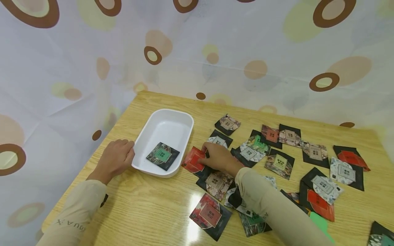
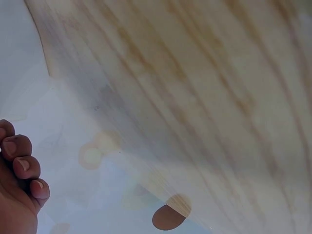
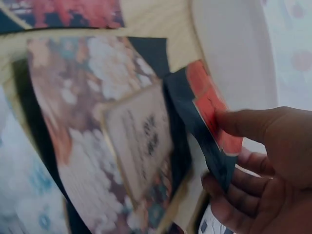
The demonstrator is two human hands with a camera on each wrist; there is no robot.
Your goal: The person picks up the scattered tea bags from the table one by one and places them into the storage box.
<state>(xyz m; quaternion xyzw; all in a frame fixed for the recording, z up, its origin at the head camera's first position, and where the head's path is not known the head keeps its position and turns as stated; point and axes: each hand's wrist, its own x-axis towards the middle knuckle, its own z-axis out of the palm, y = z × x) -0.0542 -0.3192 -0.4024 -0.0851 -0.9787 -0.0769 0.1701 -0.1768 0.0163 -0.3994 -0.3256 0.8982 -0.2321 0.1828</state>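
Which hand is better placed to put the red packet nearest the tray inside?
Probably the right hand: it pinches that red packet close to the tray. The left hand, on the opposite side, holds none.

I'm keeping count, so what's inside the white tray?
One green-labelled packet lies in the tray, on its bare floor. Anything directly beneath that packet is covered.

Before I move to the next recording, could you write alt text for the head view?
A right hand pinches a red packet beside a white tray holding one green-labelled packet. The left hand is curled at the tray's other side, and more packets lie scattered across the wooden table.
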